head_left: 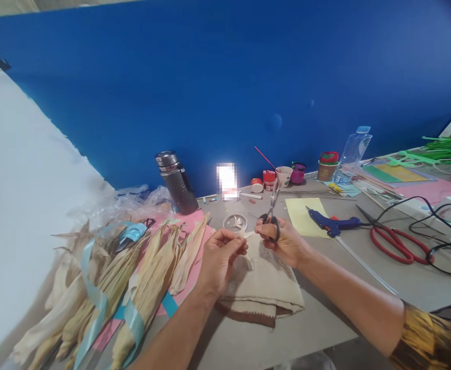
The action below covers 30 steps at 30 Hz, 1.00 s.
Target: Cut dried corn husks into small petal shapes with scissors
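Pinches a small pale strip (250,235) in the left hand (222,258) and grips black-handled scissors (273,201) in the right hand (285,242), blades pointing up and clear of the strip, above a folded beige cloth (264,285) on a gray table (325,303). Could drop the strip through too light a pinch and lose it on that cloth (much the same color), or could nick the left hand by bringing the blades down too close, with so little strip showing past the pinch.
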Tool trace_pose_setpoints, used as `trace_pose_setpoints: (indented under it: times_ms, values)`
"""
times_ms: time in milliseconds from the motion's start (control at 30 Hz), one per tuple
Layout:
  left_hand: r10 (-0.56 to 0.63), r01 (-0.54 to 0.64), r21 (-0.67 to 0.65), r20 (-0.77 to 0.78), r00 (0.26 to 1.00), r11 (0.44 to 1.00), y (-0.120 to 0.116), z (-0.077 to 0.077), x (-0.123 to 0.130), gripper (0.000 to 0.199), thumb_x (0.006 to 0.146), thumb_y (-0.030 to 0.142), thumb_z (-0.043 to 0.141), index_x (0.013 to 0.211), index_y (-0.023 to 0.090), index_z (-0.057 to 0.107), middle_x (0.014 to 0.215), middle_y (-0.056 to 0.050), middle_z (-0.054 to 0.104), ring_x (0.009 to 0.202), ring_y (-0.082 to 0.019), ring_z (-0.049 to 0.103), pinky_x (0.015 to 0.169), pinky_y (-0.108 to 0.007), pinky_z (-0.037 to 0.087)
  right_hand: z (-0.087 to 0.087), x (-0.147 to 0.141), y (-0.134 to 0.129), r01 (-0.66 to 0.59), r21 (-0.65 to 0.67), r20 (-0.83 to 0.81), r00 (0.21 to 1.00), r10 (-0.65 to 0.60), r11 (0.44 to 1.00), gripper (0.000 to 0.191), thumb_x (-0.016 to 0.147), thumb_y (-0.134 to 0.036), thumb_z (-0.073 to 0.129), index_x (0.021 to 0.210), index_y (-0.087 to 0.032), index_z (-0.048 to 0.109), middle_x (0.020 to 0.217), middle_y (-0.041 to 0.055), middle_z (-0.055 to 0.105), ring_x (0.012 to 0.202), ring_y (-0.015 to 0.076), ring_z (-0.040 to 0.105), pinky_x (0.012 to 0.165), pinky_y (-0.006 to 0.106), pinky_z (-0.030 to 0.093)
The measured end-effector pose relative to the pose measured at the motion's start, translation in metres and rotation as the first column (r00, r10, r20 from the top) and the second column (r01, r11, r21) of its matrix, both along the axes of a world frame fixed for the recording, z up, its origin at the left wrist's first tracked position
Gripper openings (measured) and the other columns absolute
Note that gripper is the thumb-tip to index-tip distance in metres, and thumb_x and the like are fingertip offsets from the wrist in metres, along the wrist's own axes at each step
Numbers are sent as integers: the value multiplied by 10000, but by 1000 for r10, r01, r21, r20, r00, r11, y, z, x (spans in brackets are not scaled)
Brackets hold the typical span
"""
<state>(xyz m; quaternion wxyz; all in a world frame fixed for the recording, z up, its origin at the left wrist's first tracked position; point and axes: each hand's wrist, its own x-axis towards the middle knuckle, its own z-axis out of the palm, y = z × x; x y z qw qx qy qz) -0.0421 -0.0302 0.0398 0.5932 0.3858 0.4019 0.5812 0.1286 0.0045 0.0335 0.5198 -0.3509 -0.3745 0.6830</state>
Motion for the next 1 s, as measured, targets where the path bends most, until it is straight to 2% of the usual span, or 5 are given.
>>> trace_pose_setpoints:
  times_ms: [267, 467, 733, 867, 1000]
  values:
    - [0, -1, -29, -16, 1000, 1000, 0, -3, 3, 210, 629, 200, 804, 721, 156, 620, 656, 6, 656, 616, -120, 615, 621, -236, 471, -5, -1, -3, -58, 108, 117, 992, 45, 992, 325, 610, -340, 817, 815, -162, 638, 680, -26, 573, 548, 79, 389, 479, 226, 269]
    - [168, -107, 182, -360, 918, 977, 2, -10, 0, 109, 717, 235, 731, 744, 165, 651, 649, 10, 638, 586, -110, 551, 590, -231, 434, -4, -1, -4, -129, 87, 96, 988, 121, 988, 322, 615, -339, 835, 791, -153, 640, 662, -21, 541, 554, 74, 362, 467, 212, 247]
    - [497, 11, 655, -584, 642, 755, -8, -4, 2, 126, 818, 173, 568, 714, 191, 638, 726, -23, 644, 696, -143, 568, 679, -261, 455, -5, -6, -10, -183, 69, 88, 980, 177, 981, 333, 617, -336, 837, 791, -159, 615, 688, -23, 545, 571, 74, 364, 477, 202, 250]
    - [300, -13, 446, -581, 756, 895, -7, -3, 1, 140, 738, 149, 591, 820, 177, 700, 810, -47, 686, 745, -161, 611, 707, -273, 476, -2, -4, -12, -118, 198, 281, 958, 59, 973, 303, 603, -288, 813, 791, -161, 612, 609, -53, 502, 549, 83, 379, 499, 227, 276]
    - [-61, 70, 23, -273, 960, 997, 0, -4, -5, 191, 723, 242, 601, 825, 136, 722, 775, -64, 679, 673, -176, 630, 636, -296, 494, 6, 2, -10, -208, 219, 414, 904, 102, 953, 242, 607, -243, 760, 769, -155, 603, 634, -45, 529, 551, 87, 407, 511, 233, 297]
